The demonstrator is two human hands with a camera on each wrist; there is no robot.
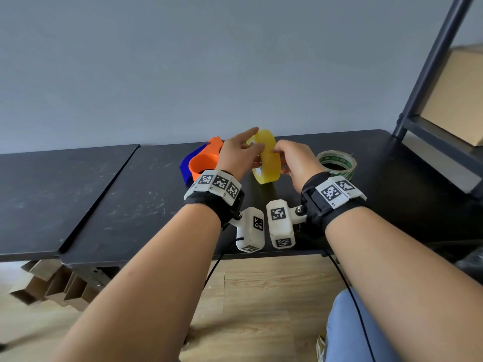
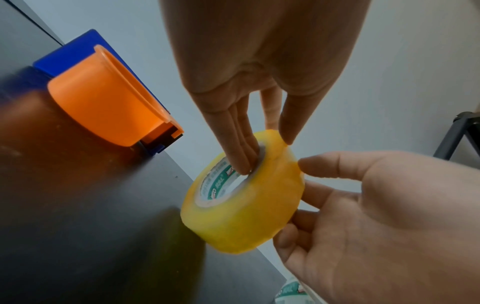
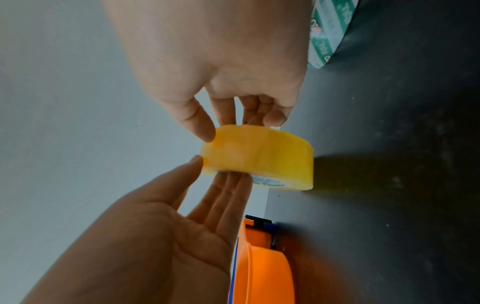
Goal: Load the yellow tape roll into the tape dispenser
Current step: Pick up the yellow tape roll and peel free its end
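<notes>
While our two forearms reach out over it, the black table [image 1: 104, 194] spreads beneath both hands, scuffed with pale marks, and meets a plain grey wall [image 1: 209, 61] just beyond our fingertips. Off to the right of our right hand [image 1: 295, 163] a dark metal shelf frame [image 1: 428, 74] rises with a cardboard box [image 1: 457, 95] on it, and below our wrists we see a wooden floor [image 1: 261, 296]. Just left of our left hand [image 1: 239, 155] the tape dispenser [image 1: 201, 163] sits on the table, an orange drum against a blue side plate, apart from the roll. Just right of our right hand a roll of clear tape with green print [image 1: 337, 164] lies flat on the table. Between our hands we hold the yellow tape roll [image 1: 266, 158] up off the table, standing on edge. It is a translucent, glossy yellow, with a white core printed in green [image 2: 221, 185]. Our left hand is fairly straight, its fingers [image 2: 241, 148] reaching into the core hole and its thumb on the outer rim. Our right hand curls round the opposite side, thumb [image 3: 200, 121] on the outer band and fingers bent against the far face, so both hands grasp the roll together.
</notes>
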